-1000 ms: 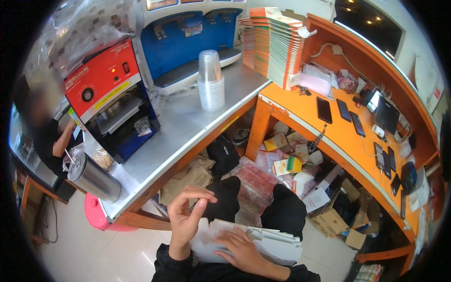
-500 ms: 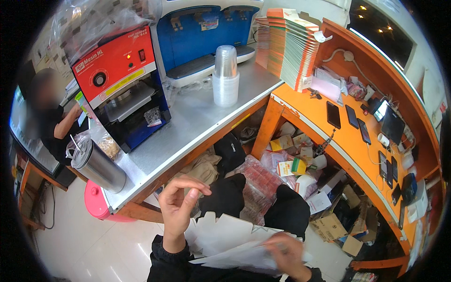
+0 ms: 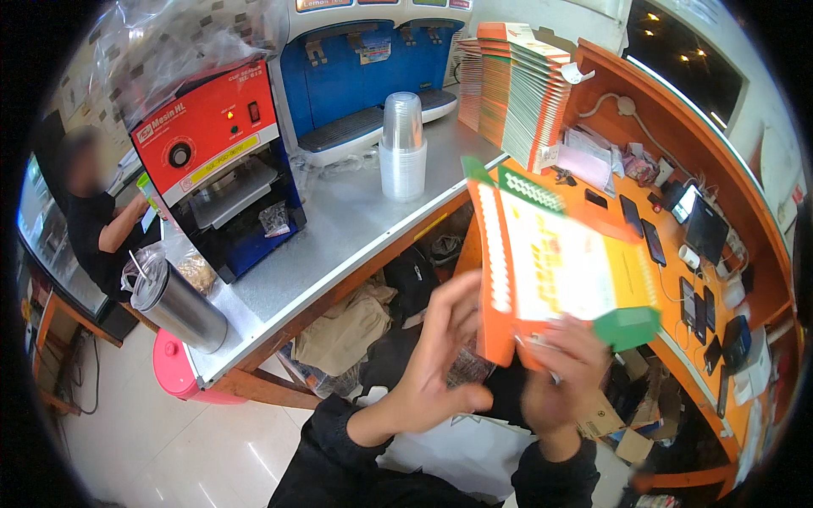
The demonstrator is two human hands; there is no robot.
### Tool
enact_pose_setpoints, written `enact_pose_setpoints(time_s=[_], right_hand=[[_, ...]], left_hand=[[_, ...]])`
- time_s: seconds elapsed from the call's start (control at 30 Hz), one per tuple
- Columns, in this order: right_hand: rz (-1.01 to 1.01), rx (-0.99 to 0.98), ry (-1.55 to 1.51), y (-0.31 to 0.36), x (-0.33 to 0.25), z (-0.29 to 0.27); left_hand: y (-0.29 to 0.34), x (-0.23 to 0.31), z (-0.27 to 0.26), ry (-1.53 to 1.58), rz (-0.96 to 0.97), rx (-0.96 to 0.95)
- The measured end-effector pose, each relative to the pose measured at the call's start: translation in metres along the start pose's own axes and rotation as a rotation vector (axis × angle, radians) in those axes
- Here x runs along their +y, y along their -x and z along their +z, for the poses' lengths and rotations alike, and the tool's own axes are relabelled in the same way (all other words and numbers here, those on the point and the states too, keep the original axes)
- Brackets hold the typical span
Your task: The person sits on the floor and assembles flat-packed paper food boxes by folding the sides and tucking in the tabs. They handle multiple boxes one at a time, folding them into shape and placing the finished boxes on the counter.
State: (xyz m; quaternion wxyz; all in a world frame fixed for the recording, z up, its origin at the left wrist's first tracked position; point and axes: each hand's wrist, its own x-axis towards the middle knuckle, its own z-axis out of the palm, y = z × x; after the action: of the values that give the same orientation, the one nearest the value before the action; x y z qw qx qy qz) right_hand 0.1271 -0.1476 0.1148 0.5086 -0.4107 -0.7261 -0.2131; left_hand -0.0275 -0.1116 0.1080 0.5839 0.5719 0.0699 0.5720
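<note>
Both hands lift a flat orange carton blank before the counter: right hand apparently pinching its lower edge, left hand open-fingered beside it, folding seemingly unstarted.

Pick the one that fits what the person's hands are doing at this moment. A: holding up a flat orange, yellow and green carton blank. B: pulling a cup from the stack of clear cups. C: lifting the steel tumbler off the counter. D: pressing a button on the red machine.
A: the right hand grips the flat carton blank at its lower edge while the left hand touches its left side; the steel tumbler and the clear cups stand untouched on the counter.
</note>
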Motion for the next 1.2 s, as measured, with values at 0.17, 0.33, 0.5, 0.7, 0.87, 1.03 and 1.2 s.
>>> enact_pose_setpoints(time_s=[0.17,0.33,0.5,0.7,0.87,1.03,1.2], right_hand=[[0.187,-0.041,-0.187,0.006,0.024,0.032],[0.723,-0.02,-0.704,0.014,0.05,0.037],[0.864,0.105,-0.941,0.035,0.064,0.057],[0.89,0.201,-0.831,0.055,0.074,0.072],[0.832,0.196,-0.717,0.059,0.082,0.076],[0.787,0.151,-0.588,0.06,0.082,0.077],[0.671,0.106,-0.505,0.058,0.081,0.083]], left_hand=[[-0.029,-0.035,-0.021,-0.061,-0.199,0.202],[-0.04,-0.074,-0.032,-0.146,0.042,0.234],[-0.034,-0.103,-0.023,-0.823,0.339,0.241],[-0.029,-0.12,-0.015,-0.991,0.218,0.185],[-0.031,-0.121,-0.021,-0.818,0.059,0.146],[-0.029,-0.128,-0.029,-0.316,-0.167,0.25],[-0.024,-0.132,-0.036,-0.056,-0.264,0.318]])
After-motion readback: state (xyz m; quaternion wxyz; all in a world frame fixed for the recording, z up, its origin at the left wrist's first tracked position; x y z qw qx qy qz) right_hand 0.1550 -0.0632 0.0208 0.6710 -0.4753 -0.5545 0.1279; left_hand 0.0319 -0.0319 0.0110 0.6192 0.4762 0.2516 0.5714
